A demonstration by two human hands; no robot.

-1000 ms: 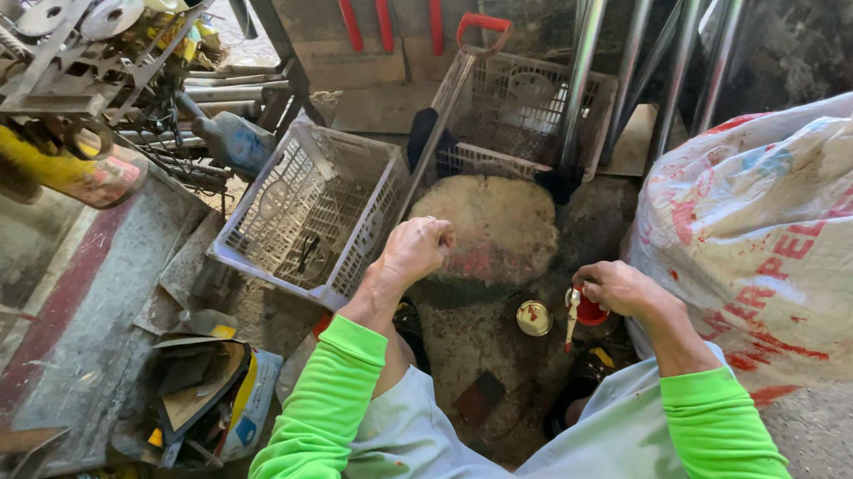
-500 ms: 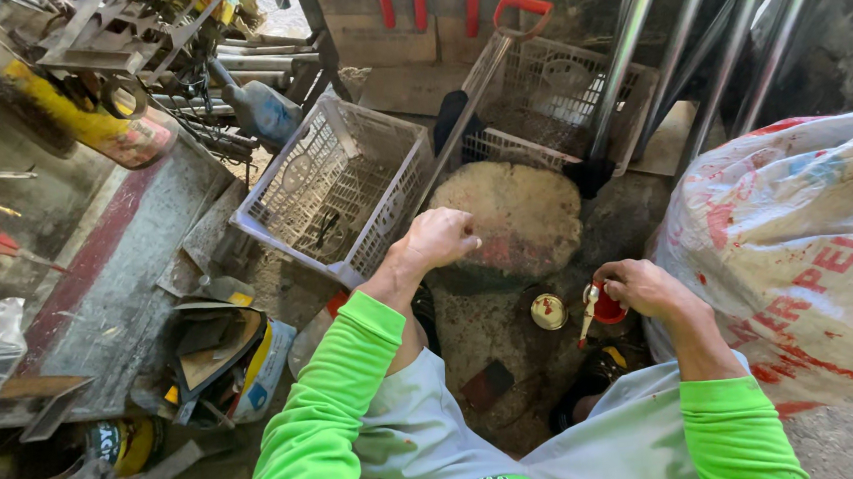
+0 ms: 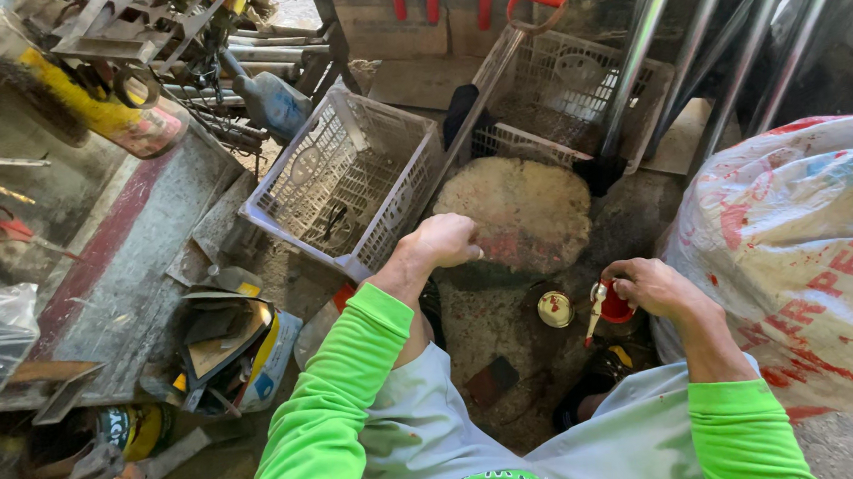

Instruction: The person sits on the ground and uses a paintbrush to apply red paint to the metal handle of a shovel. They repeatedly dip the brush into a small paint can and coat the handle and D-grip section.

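Left hand [image 3: 444,240] clenched beside the grey basket [image 3: 342,180] corner; right hand [image 3: 655,287] grasps a red tool [image 3: 611,307] near the sack [image 3: 797,244].

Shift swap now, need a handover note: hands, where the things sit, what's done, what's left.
Left hand: closed in a fist over the near edge of the round stone slab; whether it holds anything cannot be told.
Right hand: gripping a small red can with a pale spout pointing down-left.
Small yellow cap lies on the ground beside the can, apart from it.
Grey plastic basket sits left of the slab, a few small dark pieces inside.
Done: the cap looks to be off, can in hand.
Left: cap not back on.
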